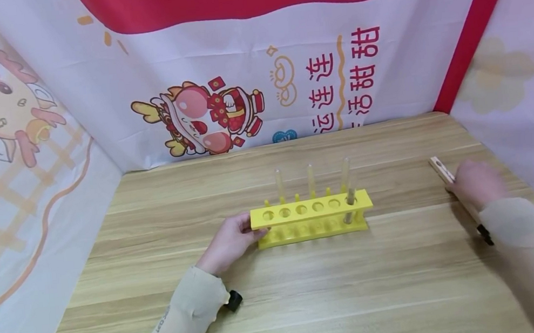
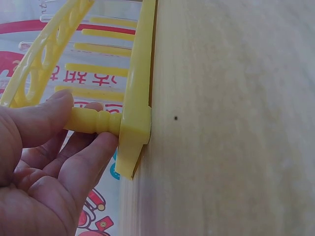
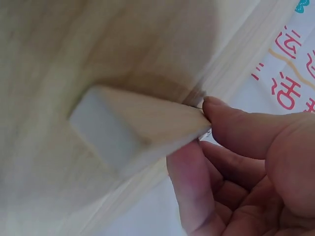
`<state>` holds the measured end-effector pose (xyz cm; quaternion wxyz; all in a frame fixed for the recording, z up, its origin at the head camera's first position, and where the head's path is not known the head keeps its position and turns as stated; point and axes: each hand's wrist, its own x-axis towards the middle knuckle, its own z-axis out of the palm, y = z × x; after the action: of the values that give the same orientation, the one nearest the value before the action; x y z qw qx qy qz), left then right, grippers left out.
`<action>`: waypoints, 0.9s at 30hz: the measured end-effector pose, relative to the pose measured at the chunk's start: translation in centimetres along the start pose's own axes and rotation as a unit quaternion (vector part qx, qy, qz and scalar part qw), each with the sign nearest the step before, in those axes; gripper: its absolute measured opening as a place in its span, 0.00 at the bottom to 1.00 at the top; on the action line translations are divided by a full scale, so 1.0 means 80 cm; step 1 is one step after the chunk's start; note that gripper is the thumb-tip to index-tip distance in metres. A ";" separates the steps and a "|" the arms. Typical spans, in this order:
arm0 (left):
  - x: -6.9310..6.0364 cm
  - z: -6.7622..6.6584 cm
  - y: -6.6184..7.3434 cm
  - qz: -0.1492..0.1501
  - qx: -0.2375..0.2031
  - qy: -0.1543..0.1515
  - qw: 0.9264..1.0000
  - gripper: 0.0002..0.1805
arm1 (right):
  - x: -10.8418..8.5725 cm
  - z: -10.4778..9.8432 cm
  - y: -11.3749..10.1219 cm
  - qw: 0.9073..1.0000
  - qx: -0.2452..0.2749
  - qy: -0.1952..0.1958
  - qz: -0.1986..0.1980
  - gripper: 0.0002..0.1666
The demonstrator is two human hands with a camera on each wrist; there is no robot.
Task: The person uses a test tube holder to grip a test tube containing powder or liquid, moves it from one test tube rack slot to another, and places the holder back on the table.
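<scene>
A yellow test tube rack (image 1: 310,209) stands on the table. My left hand (image 1: 233,240) holds its left end; in the left wrist view the thumb and fingers grip the rack's end post (image 2: 91,120). Several glass test tubes are in the rack: one tube (image 1: 350,197) passes through the rightmost hole, and others (image 1: 310,178) rise along the back row of pegs. At the right of the table, my right hand (image 1: 479,183) pinches a wooden test tube holder (image 1: 442,171). Its blunt wooden end (image 3: 106,130) shows large in the right wrist view, close to the tabletop.
The wood-grain table (image 1: 339,300) runs back to a printed cloth (image 1: 215,47) hanging behind it. More cloth hangs along the left side (image 1: 23,214) and the right side (image 1: 531,122).
</scene>
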<state>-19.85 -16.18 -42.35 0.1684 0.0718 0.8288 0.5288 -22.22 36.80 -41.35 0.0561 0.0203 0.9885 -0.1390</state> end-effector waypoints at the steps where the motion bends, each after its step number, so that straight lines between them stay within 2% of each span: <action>1: 0.000 0.000 0.000 0.000 0.000 0.002 1.000 0.18 | 0.002 0.001 0.000 1.000 0.000 0.000 -0.003 0.21; 10: -0.004 -0.003 -0.004 -0.008 0.008 0.014 1.000 0.18 | 0.015 0.008 -0.005 1.000 0.004 0.001 -0.006 0.21; 15: 0.000 0.000 -0.005 0.007 0.007 0.018 1.000 0.17 | 0.015 0.004 -0.003 1.000 0.017 -0.006 0.003 0.19; 27: 0.014 0.006 -0.007 0.033 -0.001 0.004 0.999 0.16 | 0.018 0.000 0.010 0.999 0.026 -0.024 0.010 0.19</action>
<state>-20.68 -15.71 -43.25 0.1474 0.0967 0.8259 0.5355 -23.59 37.59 -41.69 0.0804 0.0278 0.9828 -0.1642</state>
